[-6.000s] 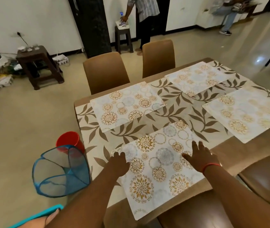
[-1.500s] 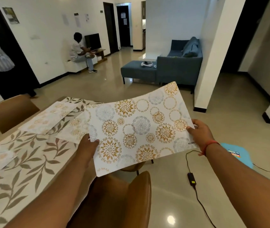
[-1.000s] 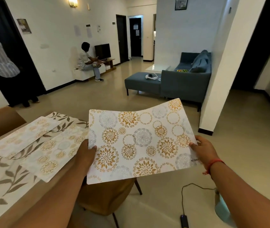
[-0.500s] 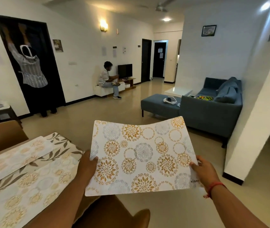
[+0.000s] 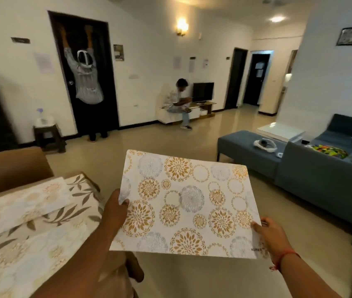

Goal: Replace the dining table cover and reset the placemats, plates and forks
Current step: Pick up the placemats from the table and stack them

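Placemat: white rectangular placemat with gold and grey floral circles (image 5: 189, 205), held in the air, off the table, out over the floor.
Orientation: printed face up toward the camera, long axis left to right; far edge raised, near edge lower; sheet close to flat.
Left hand (image 5: 115, 208): pinches the left short edge, thumb on top, fingers underneath and hidden.
Right hand (image 5: 270, 234): grips the near right corner by the printed brand text, thumb on top; red thread on the wrist.
Table (image 5: 89, 179): lower left, under a beige cover with brown leaf print (image 5: 78, 209); two more pale floral placemats (image 5: 20, 203) lie on it.
Chairs: brown chair back (image 5: 11, 168) at the far side of the table.
Room: bare tiled floor (image 5: 213, 276) below and ahead; grey-blue sofa (image 5: 321, 175) off to the right, well apart from the held sheet.
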